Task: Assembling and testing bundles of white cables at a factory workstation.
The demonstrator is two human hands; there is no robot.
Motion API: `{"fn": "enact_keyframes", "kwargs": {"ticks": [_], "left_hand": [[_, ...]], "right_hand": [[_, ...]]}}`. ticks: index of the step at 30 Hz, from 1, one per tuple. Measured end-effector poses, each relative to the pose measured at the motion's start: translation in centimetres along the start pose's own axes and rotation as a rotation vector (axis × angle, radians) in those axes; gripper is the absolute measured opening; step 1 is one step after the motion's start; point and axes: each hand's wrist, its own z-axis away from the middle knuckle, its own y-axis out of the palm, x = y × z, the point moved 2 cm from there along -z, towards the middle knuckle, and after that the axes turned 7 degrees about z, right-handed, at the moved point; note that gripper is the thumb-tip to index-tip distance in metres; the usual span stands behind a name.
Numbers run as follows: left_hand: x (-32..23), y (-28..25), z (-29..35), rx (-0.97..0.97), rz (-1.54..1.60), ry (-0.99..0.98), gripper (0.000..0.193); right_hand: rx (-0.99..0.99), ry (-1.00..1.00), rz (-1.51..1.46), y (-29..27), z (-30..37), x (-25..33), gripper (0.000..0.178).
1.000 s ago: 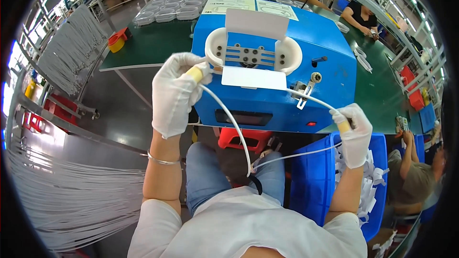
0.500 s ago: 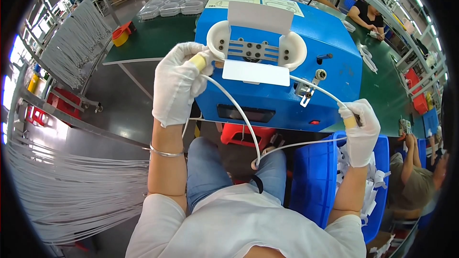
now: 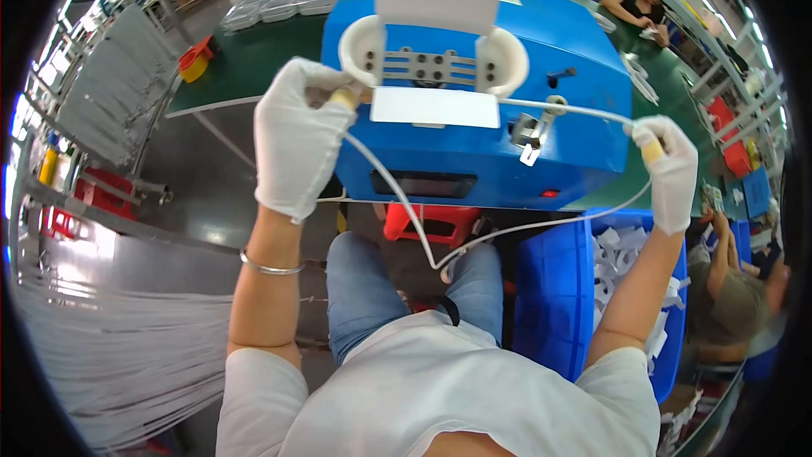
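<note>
My left hand (image 3: 298, 140), in a white glove with a pale yellow cover on the thumb, is closed on a white cable (image 3: 391, 182) beside the left white curved guide (image 3: 362, 46) of a blue machine (image 3: 499, 182). My right hand (image 3: 671, 171), gloved the same way, pinches the cable right of the machine. One stretch runs nearly straight from the machine's white front plate (image 3: 436, 107) to my right fingers. Another hangs in a loop between both hands, its low point above my lap. The cable behind the plate is hidden.
A blue bin (image 3: 554, 296) with white scraps stands by my right leg. Clear plastic trays (image 3: 292, 0) and a yellow-and-red tape dispenser (image 3: 194, 61) sit on the green bench. Many white cables (image 3: 127, 355) hang at left. Co-workers sit beyond the machine and at right.
My right hand has moved up and outward, drawing the upper cable stretch straighter and lifting the loop. My left hand stays beside the left guide. The view has shifted slightly.
</note>
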Motion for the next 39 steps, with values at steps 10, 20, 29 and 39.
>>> {"fn": "enact_keyframes", "kwargs": {"ticks": [10, 20, 29, 39], "left_hand": [[0.2, -0.5, 2.9, -0.112, 0.125, -0.143, 0.04], [0.5, -4.2, 7.0, 0.032, 0.109, -0.43, 0.033], [3.2, 2.0, 13.1, 0.831, 0.462, -0.804, 0.031], [6.6, 7.2, 18.4, 1.093, 0.402, -0.84, 0.033]], "right_hand": [[0.197, 0.01, 0.225, 0.3, -4.5, -4.1, 0.013], [0.004, 0.065, 0.099, -2.3, -1.3, -3.3, 0.013], [0.091, 0.241, 0.047, -2.8, 0.7, -3.6, 0.019], [0.182, 0.374, -0.291, -1.7, 2.0, -2.5, 0.023]]}}
